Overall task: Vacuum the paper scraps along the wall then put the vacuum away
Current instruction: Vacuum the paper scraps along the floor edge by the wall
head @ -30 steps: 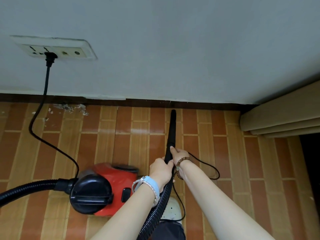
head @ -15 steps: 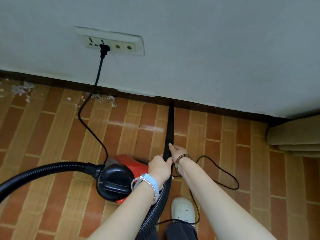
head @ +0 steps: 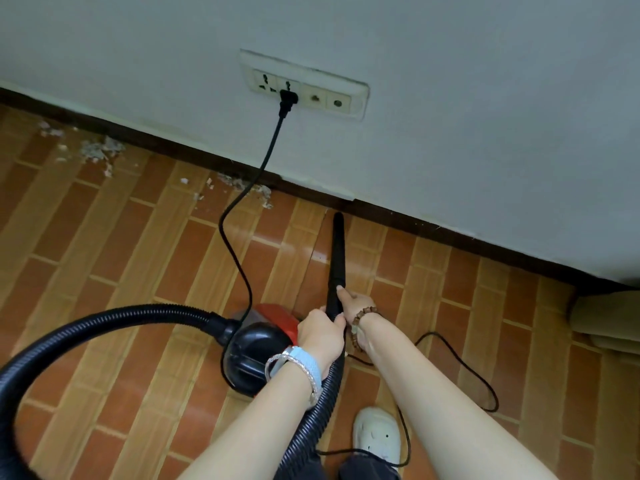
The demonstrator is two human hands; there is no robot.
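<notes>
**Vacuuming under way, scraps not yet reached**

Left hand [head: 320, 332] and right hand [head: 353, 303] each have their grip curled round the black nozzle [head: 337, 258]. Its tip lies near the baseboard [head: 433, 226]. The paper scraps [head: 100, 150] lie leftward along the wall, so the next sweep probably goes left, past the power cord [head: 235, 216].

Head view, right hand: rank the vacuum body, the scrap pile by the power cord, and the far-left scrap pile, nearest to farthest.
1. Vacuum body, just left of the right hand gripping the nozzle.
2. Scrap pile by the power cord, ahead-left at the baseboard.
3. Far-left scrap pile, farther left along it.
</notes>
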